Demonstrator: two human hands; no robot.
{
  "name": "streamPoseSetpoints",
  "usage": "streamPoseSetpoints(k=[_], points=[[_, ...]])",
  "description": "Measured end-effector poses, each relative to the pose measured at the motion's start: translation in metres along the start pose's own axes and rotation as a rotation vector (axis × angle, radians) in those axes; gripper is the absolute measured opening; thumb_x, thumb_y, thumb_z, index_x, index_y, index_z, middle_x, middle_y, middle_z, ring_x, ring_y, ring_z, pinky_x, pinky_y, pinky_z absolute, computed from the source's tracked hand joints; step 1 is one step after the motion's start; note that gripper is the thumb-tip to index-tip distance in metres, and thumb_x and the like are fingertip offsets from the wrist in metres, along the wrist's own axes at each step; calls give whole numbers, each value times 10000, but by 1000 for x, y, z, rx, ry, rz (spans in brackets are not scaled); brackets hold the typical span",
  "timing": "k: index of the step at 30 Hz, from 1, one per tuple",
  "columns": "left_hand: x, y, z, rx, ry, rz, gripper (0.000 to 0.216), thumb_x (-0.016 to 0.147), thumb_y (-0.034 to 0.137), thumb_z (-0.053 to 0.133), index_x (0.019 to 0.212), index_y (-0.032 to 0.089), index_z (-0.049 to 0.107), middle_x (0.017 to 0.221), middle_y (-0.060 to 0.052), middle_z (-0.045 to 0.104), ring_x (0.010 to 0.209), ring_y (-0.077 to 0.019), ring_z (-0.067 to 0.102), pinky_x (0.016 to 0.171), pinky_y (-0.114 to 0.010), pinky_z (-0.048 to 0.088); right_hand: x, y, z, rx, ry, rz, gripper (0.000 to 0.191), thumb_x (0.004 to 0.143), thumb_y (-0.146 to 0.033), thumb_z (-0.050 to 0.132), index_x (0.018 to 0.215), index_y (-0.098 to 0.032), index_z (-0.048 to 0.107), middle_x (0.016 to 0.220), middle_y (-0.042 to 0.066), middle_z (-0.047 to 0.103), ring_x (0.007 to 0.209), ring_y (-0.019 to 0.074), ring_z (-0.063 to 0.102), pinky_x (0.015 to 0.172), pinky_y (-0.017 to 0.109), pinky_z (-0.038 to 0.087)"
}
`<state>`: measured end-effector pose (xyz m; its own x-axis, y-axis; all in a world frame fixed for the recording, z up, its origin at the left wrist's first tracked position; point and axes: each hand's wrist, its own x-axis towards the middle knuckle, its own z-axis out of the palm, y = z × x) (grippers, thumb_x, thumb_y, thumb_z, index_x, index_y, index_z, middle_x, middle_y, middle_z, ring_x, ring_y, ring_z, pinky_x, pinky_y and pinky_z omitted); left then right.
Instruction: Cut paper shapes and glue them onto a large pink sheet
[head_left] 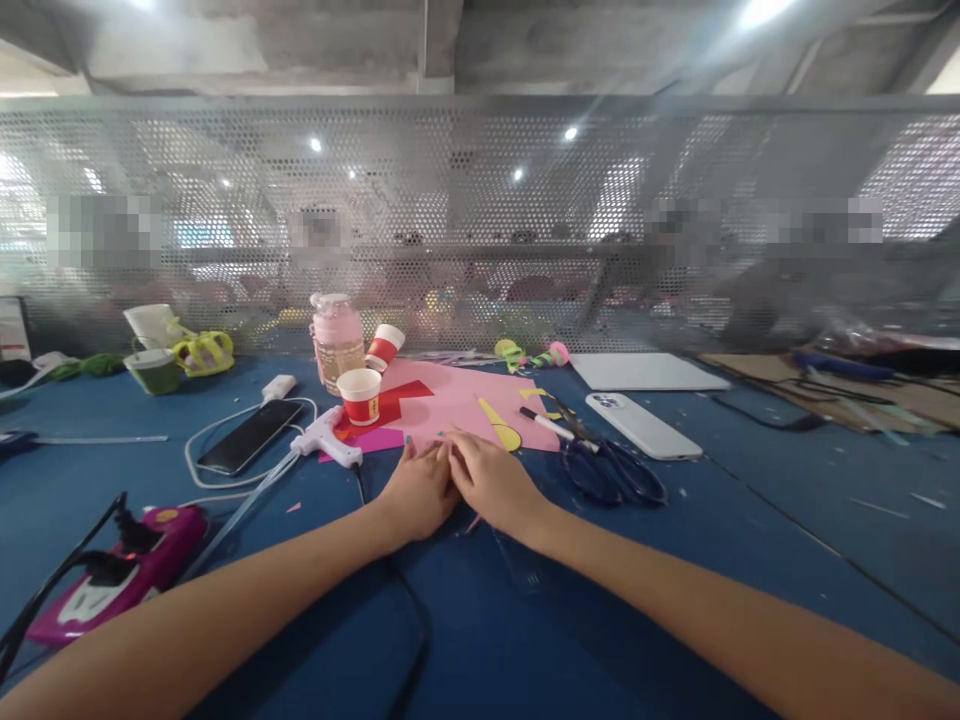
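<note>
My left hand [417,487] and my right hand [488,478] lie side by side on the blue table, fingertips touching the near edge of a pink paper sheet [457,405]. The fingers are close together and pressed down on the paper's edge; whether they pinch anything small is hidden. On the sheet lie a red paper piece [390,400], a yellow cut-out [504,430] and a red-and-white paper cup [361,395]. A white glue gun [327,440] lies just left of the sheet. Black scissors [611,468] and a marker [551,426] lie to the right.
A dark phone [250,437] on a white cable sits at left, a white phone [642,425] and a closed laptop [645,371] at right. A pink-lidded jar [337,340], a second cup [383,347], a magenta power strip [127,575] and cardboard [847,390] surround. A perforated metal screen [480,220] backs the table.
</note>
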<state>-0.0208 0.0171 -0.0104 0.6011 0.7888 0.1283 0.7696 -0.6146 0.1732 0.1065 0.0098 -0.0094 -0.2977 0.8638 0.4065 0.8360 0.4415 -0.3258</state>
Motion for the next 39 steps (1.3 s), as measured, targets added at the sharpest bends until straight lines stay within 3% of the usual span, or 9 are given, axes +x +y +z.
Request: streamPoseSetpoints(k=[6, 16, 22, 28, 35, 37, 39], points=[[2, -2, 1, -31, 28, -15, 488, 814, 190, 406, 1277, 53, 343, 1323, -220, 462, 1268, -255, 399, 1064, -523, 220, 1, 14, 9, 135, -24, 56, 368, 878, -147, 319, 1168, -79, 535, 1093, 168, 641, 985, 229, 622, 846, 346, 483], [4, -6, 6, -38, 70, -4, 528, 757, 153, 426, 1260, 21, 340, 1264, -231, 513, 1245, -267, 426, 1063, -497, 262, 0, 11, 3, 145, -70, 23, 439, 846, -135, 355, 1265, -54, 459, 1215, 187, 568, 1073, 253, 576, 893, 375, 461], [3, -10, 11, 90, 206, 41, 539, 730, 177, 434, 1236, 4, 371, 1301, -247, 464, 1287, -339, 339, 1055, -504, 284, -1, 13, 2, 212, 32, -23, 482, 799, -125, 384, 1275, -87, 452, 1236, 158, 560, 1094, 243, 560, 921, 381, 448], [2, -9, 10, 148, 231, 71, 507, 666, 136, 443, 1165, 48, 443, 1198, -209, 541, 1191, -330, 448, 1022, -505, 333, -3, 17, 7, 274, 74, -131, 620, 683, -158, 508, 1295, -91, 439, 1296, 157, 507, 1193, 264, 474, 998, 404, 394], [3, -10, 11, 122, 286, 102, 329, 754, 154, 424, 1076, 134, 486, 1043, -146, 588, 1046, -291, 536, 948, -484, 409, -1, 17, 7, 298, 101, -67, 449, 818, -130, 359, 1236, -152, 525, 1215, 128, 583, 1103, 227, 560, 947, 410, 440], [3, -12, 13, 72, 342, 82, 347, 748, 142, 426, 1093, 136, 464, 1046, -143, 577, 1053, -291, 530, 939, -490, 411, -1, 17, 6, 377, 146, -43, 417, 821, -152, 369, 1190, -167, 564, 1194, 111, 600, 1098, 227, 563, 956, 414, 430], [4, -14, 15, -9, 446, 30, 422, 746, 145, 427, 1166, 119, 402, 1130, -163, 536, 1118, -297, 493, 954, -492, 397, 1, 18, 4, 572, 181, 79, 374, 795, -157, 393, 1084, -182, 629, 1107, 88, 651, 1026, 227, 603, 922, 406, 458]])
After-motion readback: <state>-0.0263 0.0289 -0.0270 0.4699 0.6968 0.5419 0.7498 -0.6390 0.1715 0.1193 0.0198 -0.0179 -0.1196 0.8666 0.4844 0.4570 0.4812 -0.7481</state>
